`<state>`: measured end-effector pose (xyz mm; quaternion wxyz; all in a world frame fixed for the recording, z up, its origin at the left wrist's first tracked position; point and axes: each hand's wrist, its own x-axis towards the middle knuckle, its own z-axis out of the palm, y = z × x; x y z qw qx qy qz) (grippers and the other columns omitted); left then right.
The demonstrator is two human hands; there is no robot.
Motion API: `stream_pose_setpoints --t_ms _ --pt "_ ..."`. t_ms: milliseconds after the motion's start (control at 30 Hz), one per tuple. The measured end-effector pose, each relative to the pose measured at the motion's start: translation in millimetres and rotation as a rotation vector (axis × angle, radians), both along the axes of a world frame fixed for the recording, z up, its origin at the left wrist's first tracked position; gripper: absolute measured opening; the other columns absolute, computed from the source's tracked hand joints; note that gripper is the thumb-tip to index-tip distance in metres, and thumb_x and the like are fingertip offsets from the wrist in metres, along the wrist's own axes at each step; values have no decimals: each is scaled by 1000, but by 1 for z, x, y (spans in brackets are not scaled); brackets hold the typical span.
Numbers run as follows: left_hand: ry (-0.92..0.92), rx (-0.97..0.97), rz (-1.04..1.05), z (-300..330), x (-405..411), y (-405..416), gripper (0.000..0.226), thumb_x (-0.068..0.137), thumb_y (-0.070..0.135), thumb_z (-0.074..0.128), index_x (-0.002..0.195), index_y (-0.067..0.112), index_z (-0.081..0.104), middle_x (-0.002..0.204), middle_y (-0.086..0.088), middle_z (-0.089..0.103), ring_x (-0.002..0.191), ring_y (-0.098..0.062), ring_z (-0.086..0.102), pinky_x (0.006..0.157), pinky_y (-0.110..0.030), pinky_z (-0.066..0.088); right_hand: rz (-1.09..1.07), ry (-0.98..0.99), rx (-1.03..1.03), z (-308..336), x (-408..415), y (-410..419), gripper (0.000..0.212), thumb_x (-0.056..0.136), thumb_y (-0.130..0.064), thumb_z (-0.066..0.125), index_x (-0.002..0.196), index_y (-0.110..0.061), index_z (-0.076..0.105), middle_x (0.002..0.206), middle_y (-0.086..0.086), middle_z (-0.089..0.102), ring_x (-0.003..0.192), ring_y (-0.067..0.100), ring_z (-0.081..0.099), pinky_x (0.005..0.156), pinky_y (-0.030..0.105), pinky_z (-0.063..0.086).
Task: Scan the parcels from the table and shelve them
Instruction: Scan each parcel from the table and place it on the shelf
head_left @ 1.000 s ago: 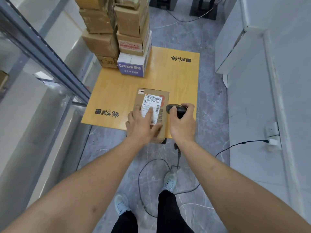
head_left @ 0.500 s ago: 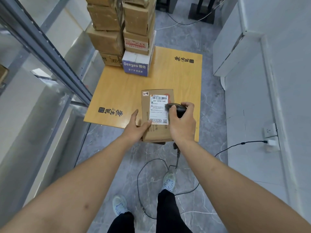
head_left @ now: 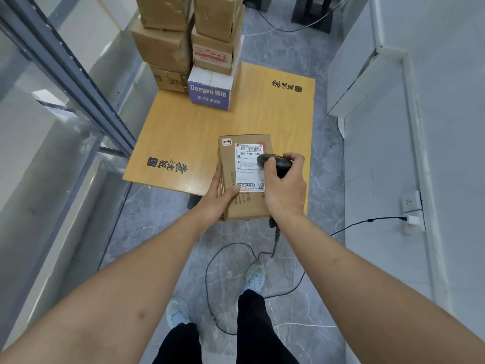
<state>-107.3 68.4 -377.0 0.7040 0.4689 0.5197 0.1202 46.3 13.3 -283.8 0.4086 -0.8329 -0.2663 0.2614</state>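
Observation:
A brown cardboard parcel (head_left: 245, 203) with a white shipping label (head_left: 249, 166) lies over the near edge of the wooden table (head_left: 181, 143). My left hand (head_left: 219, 199) grips its near left corner, thumb on top beside the label. My right hand (head_left: 284, 187) holds a black barcode scanner (head_left: 273, 162) just above the label, its head pointing left at the barcode lines. The scanner's cable (head_left: 210, 285) hangs down to the floor.
Several stacked cardboard boxes (head_left: 162, 48) and a white-and-purple Deeyeo box (head_left: 210, 91) stand at the table's far left. A grey metal shelf frame (head_left: 68, 74) runs along the left. A white wall with a socket (head_left: 410, 203) is on the right. My feet stand among cable loops.
My left hand slid from lying flat on the label to gripping the parcel's near left corner. The parcel turned straighter and came nearer; the scanner moved left over the label.

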Motion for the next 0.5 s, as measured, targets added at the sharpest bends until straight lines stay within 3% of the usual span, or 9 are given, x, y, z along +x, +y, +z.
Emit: stream_pose_setpoints --t_ms 67,200,267,367,433,500 --pt "7 49 -15 6 -8 1 81 100 56 63 136 87 -2 141 12 65 116 -14 71 93 -45 61 3 4 18 7 -6 3 31 105 -43 56 130 -26 48 91 -21 61 78 -8 58 60 3 40" --pt "15 167 -79 29 -28 7 85 99 56 64 143 83 -3 146 12 61 121 -12 68 105 -47 55 19 28 57 25 -27 10 28 104 -44 55 126 -29 47 92 -19 63 80 -4 61 61 12 42" --pt "45 234 -111 43 -40 12 86 102 52 61 151 74 -6 145 11 61 117 -4 66 105 -37 55 26 27 89 38 -39 15 26 104 -44 54 125 -29 47 92 -18 63 81 -2 62 63 16 43" --pt "76 334 -111 65 -62 21 85 105 50 57 156 66 -9 144 12 58 110 7 59 88 -17 50 48 9 131 61 -62 24 27 103 -44 53 125 -29 47 93 -16 64 82 3 64 68 25 50" --pt "74 378 -93 83 -79 28 85 106 49 55 156 64 -12 145 13 55 113 0 59 91 -21 50 61 -5 158 78 -77 30 26 102 -46 53 123 -31 47 93 -14 66 84 10 67 75 34 55" --pt "62 408 -77 99 -97 33 84 106 51 54 153 69 -14 150 16 51 124 -10 58 106 -37 50 75 -21 184 96 -92 35 25 101 -46 53 121 -33 46 94 -12 67 85 13 67 78 39 55"
